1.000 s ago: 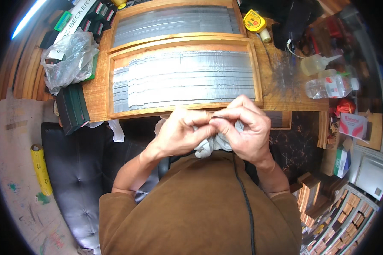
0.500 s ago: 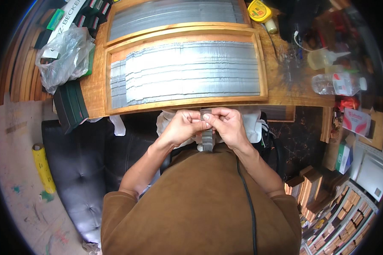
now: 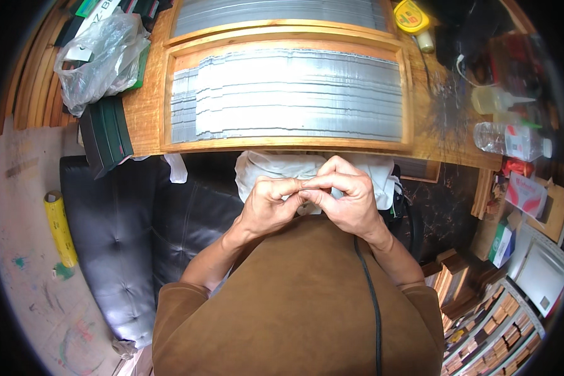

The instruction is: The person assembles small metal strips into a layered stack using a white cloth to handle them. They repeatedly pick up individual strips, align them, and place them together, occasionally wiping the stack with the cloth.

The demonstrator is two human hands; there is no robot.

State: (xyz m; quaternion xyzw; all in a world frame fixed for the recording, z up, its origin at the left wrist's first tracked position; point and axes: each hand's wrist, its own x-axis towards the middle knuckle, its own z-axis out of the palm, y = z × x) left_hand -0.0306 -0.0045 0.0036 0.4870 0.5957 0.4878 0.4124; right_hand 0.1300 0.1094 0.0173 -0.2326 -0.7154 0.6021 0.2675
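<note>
In front of my chest, just below the table's near edge, my hands meet with thumbs and fingers pressed together. My left hand (image 3: 272, 199) is closed, its fingertips touching those of my right hand (image 3: 348, 195), which is closed as well. Between them is the stack of thin grey metal strips seen plainly a moment ago; the fingers now cover nearly all of it. White cloth (image 3: 263, 164) lies behind and beneath the hands. Beyond them, a shallow wooden tray (image 3: 288, 145) on the table carries rows of closely packed silvery-grey strips.
A second wooden tray (image 3: 282, 29) sits behind the first on the wooden table (image 3: 145, 128). To the left are a clear plastic bag (image 3: 100, 59) and a dark green box (image 3: 106, 135). A yellow tape measure (image 3: 412, 17) and a plastic bottle (image 3: 511, 141) stand right.
My hands have drawn together and my right hand has turned over the grey strips, hiding them. The whole view has shifted slightly, with the trays now higher and further right.
</note>
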